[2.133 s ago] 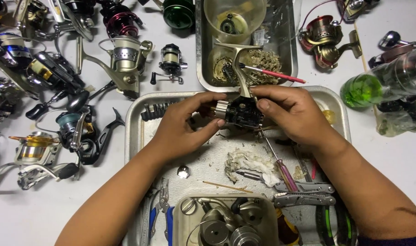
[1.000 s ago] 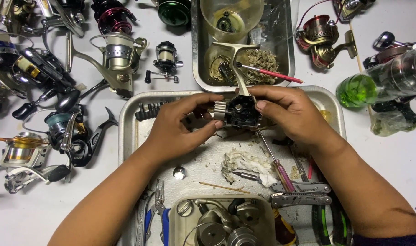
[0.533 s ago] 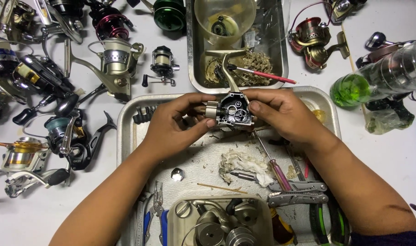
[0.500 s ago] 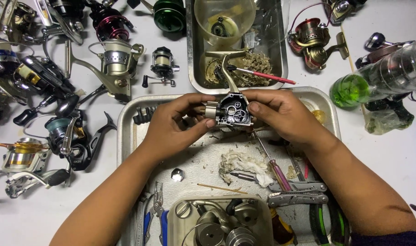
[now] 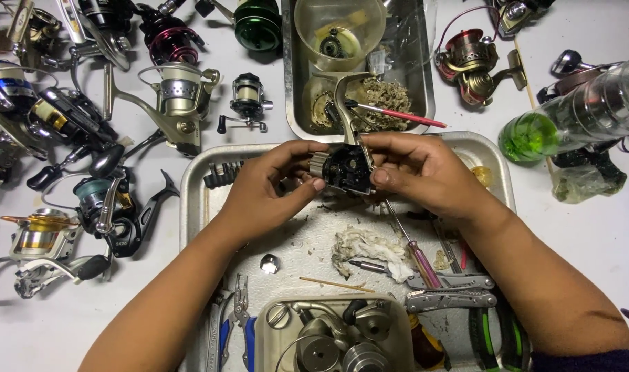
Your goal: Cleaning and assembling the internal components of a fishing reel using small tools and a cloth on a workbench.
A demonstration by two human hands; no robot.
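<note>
While both hands gripped it, the black reel body (image 5: pixel 347 169) sat open, gears exposed. Left hand (image 5: pixel 269 189) pinched at 9 o'clock, right hand (image 5: pixel 417 172) at 3, above the metal tray (image 5: pixel 190 207).

The left hand (image 5: pixel 269 186) and right hand (image 5: pixel 421 172) cover both sides of the open reel body (image 5: pixel 349 169), and its inner parts are too small to tell. The green bottle (image 5: pixel 576 114) and the folding tool (image 5: pixel 452 300) are partly cut off or covered.

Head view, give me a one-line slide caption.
Both hands hold an opened reel body over a metal tray.
</note>
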